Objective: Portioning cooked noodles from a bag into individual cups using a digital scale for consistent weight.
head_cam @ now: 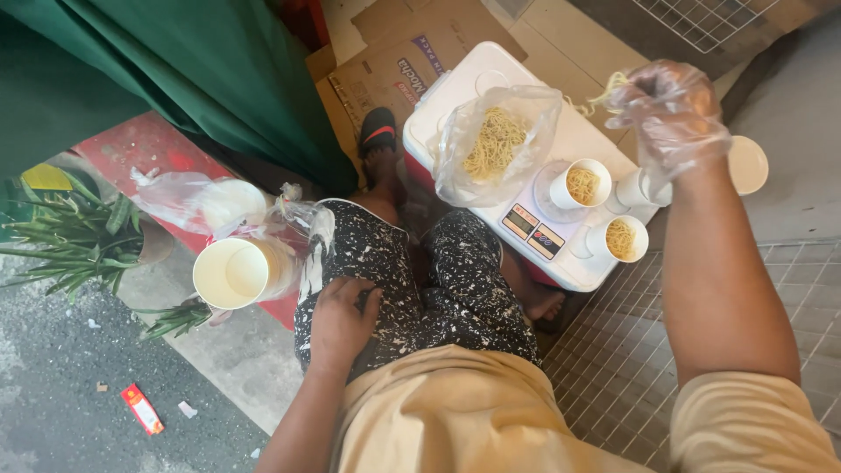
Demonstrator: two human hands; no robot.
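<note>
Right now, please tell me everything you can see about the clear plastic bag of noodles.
The clear plastic bag of noodles is thin, crinkled and see-through, with its mouth open upward. It holds a loose heap of pale yellow noodles. It sits on the white lid of the cooler box, left of the digital scale. No hand touches it; the gloved right hand holds noodles nearby.

Below my right hand (pixel 670 109): cups (pixel 580 182) crowd the scale (pixel 536 226), touching-close. To its left the noodle bag (pixel 495 140) blocks passage. Open cooler lid (pixel 583 131) between bag and hand; free room to its right
</note>
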